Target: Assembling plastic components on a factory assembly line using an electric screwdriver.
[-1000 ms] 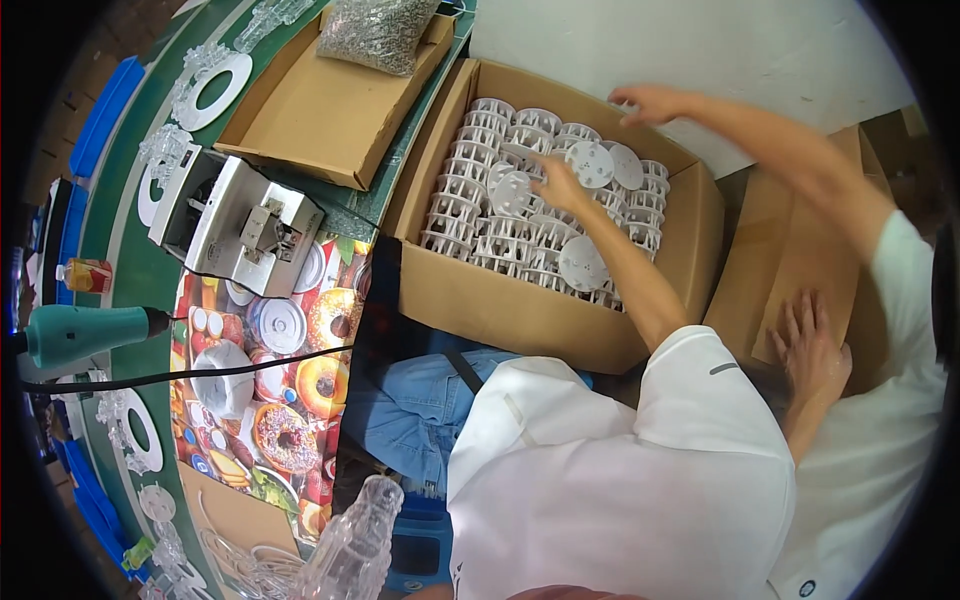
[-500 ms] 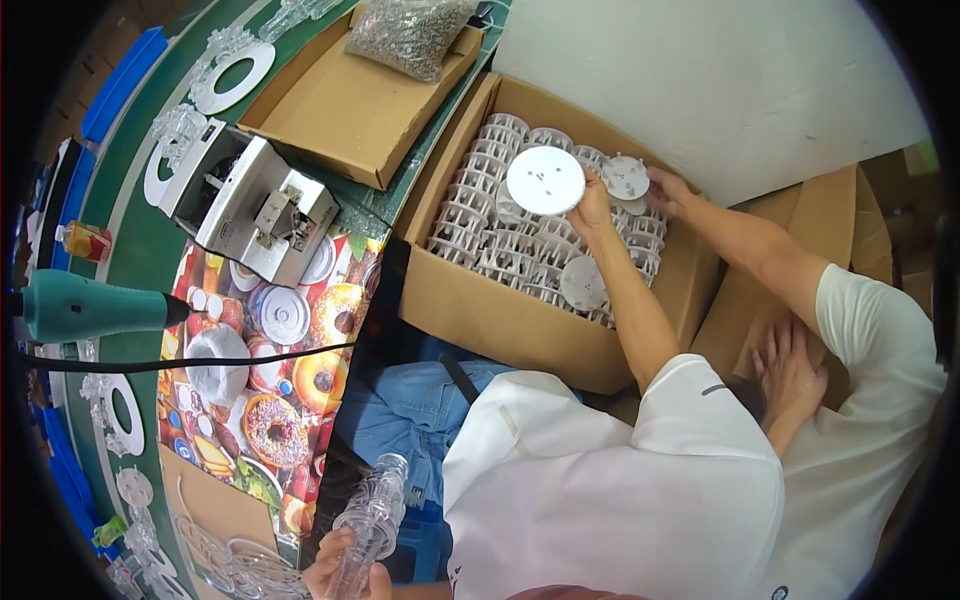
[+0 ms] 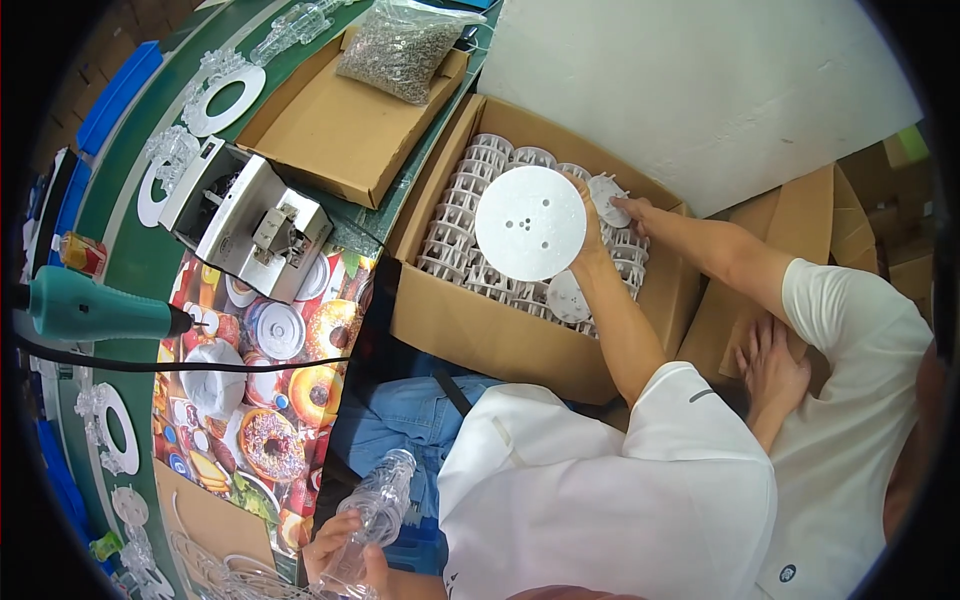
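Note:
My right hand (image 3: 592,225) grips a flat white round disc (image 3: 530,222) by its right edge, fingers mostly behind it. A few small holes show in the disc's face, which is held over an open cardboard box (image 3: 480,335). Stacks of white plastic round pieces with posts (image 3: 462,225) fill the box. At the lower left, my left hand (image 3: 335,548) is wrapped around a clear plastic bottle-like part (image 3: 385,490), tilted above my jeans. A co-worker's hand (image 3: 632,212) holds another white round piece (image 3: 607,198) at the box's far right.
Left of me, a teal electric screwdriver (image 3: 100,305) hangs over a food-print mat (image 3: 270,400). Its black cable crosses the mat. Behind stand a metal device (image 3: 250,225), a shallow carton (image 3: 330,130) and a bag of screws (image 3: 405,50). The co-worker's other hand (image 3: 775,370) rests by a box flap.
The white disc in my right hand has come up nearer and looks larger. The co-worker's hand has shifted slightly with its piece. My left hand keeps its hold on the clear part.

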The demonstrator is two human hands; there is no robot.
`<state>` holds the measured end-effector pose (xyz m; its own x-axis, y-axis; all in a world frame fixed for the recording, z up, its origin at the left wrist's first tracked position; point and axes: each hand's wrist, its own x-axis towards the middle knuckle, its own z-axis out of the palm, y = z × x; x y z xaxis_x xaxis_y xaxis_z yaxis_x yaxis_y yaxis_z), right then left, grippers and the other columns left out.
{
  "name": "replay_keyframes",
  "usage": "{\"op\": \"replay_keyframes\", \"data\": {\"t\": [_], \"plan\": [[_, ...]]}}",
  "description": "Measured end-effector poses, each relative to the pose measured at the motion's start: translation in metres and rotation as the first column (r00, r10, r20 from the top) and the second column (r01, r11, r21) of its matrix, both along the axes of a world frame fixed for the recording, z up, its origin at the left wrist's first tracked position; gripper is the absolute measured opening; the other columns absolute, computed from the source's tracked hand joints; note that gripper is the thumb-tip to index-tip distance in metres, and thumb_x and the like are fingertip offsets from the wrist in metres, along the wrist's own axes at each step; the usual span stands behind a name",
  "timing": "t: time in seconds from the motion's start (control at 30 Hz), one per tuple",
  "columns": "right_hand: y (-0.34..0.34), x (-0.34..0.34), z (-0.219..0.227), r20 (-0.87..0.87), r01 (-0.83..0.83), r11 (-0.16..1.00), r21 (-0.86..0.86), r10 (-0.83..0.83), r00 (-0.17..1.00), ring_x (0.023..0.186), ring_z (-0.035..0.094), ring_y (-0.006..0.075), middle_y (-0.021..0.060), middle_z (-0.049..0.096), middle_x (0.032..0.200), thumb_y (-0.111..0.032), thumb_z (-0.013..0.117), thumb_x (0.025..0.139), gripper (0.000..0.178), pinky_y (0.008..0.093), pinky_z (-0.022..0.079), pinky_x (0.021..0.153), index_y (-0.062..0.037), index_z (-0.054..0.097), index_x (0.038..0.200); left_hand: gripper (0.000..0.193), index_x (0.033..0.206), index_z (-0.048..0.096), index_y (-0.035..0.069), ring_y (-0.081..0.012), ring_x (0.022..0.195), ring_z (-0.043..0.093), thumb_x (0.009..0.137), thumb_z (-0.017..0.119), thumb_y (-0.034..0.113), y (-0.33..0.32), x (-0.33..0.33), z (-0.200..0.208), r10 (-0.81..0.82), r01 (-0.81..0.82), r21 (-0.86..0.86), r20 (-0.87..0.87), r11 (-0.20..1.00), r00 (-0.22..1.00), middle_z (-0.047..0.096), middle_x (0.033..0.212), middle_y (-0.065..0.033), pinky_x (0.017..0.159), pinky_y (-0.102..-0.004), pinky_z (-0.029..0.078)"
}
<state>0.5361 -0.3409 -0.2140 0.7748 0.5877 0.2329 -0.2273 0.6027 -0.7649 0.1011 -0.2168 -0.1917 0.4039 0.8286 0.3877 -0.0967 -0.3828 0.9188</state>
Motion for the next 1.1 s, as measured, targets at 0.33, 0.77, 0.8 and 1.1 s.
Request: {"op": "replay_keyframes", "data": {"t": [0.33,0.77,0.8,1.1], "plan": [[0.018,-0.022,-0.006,-0.011,0.121,0.993,-0.013,-0.121,0.993,0.077,0.065,0.0144,0.0082,0.068,0.088,-0.010,0.056,0.086,0.015,0.0265,0.052,0.067,-0.0037,0.068,0.093,0.037,0.102,0.049,-0.002,-0.0288,0.079,0.060,0.070,0.068,0.000,0.009,0.001,0.010,-0.044,0.050,-0.037,0.152,0.998,0.987,0.058,0.083,-0.0169,0.076,-0.0432,0.051],[0.022,-0.002,-0.107,0.707,0.598,0.471,-0.649,0.663,0.245,0.070,0.061,0.0311,0.0190,0.063,0.074,0.007,0.057,0.066,0.016,0.0362,0.048,0.065,0.0022,0.065,0.078,0.039,0.096,0.046,-0.001,-0.0322,0.075,0.061,0.066,0.070,0.002,0.002,-0.012,0.033,0.123,-0.016,-0.249,0.420,0.968,0.899,0.058,0.078,-0.0193,0.076,-0.0433,0.050],[0.019,0.001,-0.123,0.635,0.603,0.399,-0.691,0.734,0.241,0.072,0.061,0.0354,0.0209,0.061,0.075,0.007,0.057,0.063,0.017,0.0378,0.048,0.067,0.0023,0.065,0.078,0.038,0.096,0.047,-0.001,-0.0328,0.075,0.061,0.066,0.070,0.001,0.003,-0.010,0.032,0.116,-0.011,-0.238,0.433,0.971,0.894,0.059,0.078,-0.0192,0.075,-0.0432,0.050],[0.034,-0.053,-0.086,0.716,0.575,0.465,-0.673,0.603,0.351,0.080,0.061,0.0381,0.0220,0.061,0.086,-0.005,0.057,0.076,0.021,0.0453,0.050,0.068,0.0005,0.060,0.097,0.040,0.109,0.048,-0.003,-0.0307,0.081,0.055,0.074,0.059,0.013,0.008,-0.039,0.028,-0.021,0.119,-0.154,0.525,0.981,0.851,0.055,0.087,-0.0214,0.077,-0.0456,0.044]]}}
